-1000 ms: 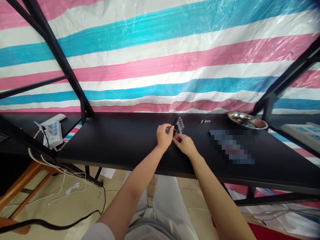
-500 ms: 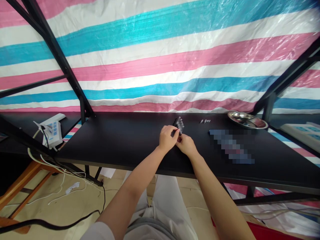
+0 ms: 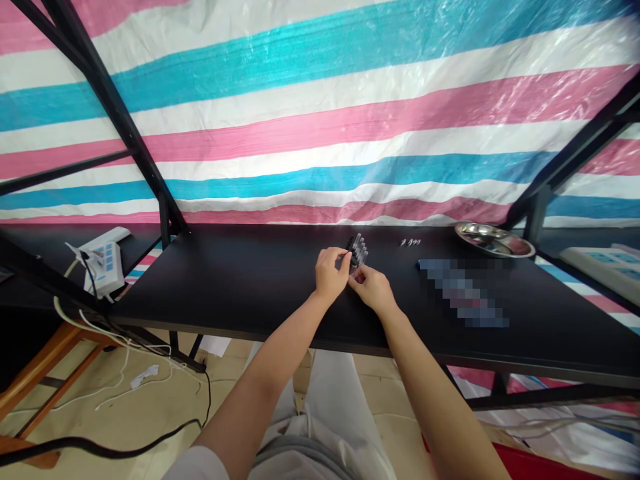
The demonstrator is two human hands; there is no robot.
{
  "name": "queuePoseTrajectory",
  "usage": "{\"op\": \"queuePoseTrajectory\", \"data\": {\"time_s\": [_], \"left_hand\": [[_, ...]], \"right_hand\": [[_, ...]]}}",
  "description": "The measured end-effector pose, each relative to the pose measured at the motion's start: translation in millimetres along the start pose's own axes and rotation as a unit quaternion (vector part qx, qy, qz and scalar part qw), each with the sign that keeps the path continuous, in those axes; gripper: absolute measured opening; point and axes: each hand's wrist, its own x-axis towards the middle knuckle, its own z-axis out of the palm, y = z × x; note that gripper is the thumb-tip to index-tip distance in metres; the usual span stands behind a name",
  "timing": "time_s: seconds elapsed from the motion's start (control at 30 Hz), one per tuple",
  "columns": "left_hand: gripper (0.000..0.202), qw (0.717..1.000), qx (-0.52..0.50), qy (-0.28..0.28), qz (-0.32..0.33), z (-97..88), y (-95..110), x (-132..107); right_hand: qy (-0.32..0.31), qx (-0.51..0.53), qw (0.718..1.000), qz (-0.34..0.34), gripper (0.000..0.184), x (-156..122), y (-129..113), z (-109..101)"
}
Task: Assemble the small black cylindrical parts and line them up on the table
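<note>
A small black rack of clear tubes stands on the black table, just beyond both hands. My left hand is closed in a pinch on a thin dark piece at the rack's near left side. My right hand sits close beside it, fingers curled and pinched toward the rack's near edge; what it holds is too small to name. The two hands nearly touch.
A round metal dish sits at the table's far right, with a few tiny metal bits to its left. A blurred patch lies right of my hands. A white power strip and loose cables are on the left.
My left hand moved right to the rack and then drew slightly back, still pinching. My right hand stayed beside the rack and shifted only a little.
</note>
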Motion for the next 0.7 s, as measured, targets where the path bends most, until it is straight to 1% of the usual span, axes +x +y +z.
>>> {"op": "queuePoseTrajectory", "data": {"time_s": [0.17, 0.33, 0.47, 0.57, 0.7], "left_hand": [[0.011, 1.000, 0.003, -0.009, 0.005, 0.2, 0.5, -0.3], [0.012, 0.999, 0.010, -0.016, 0.034, -1.0, 0.7, 0.2], [0.014, 0.997, 0.021, -0.049, 0.054, -2.5, 0.6, 0.3], [0.012, 0.995, 0.024, -0.082, 0.059, -3.4, 1.8, 0.2], [0.011, 0.994, 0.009, -0.092, 0.063, -5.3, 4.5, 0.2]], "right_hand": [[0.001, 0.001, 1.000, 0.002, 0.024, -0.3, 0.6, 0.4], [0.005, 0.004, 1.000, 0.006, 0.021, -0.2, 1.6, 0.4], [0.001, -0.001, 1.000, 0.012, 0.017, 0.0, 1.2, 0.3], [0.003, -0.004, 1.000, 0.003, 0.016, -0.2, -0.3, -0.4], [0.005, -0.002, 1.000, 0.008, 0.018, -0.8, -3.0, -2.4]]}}
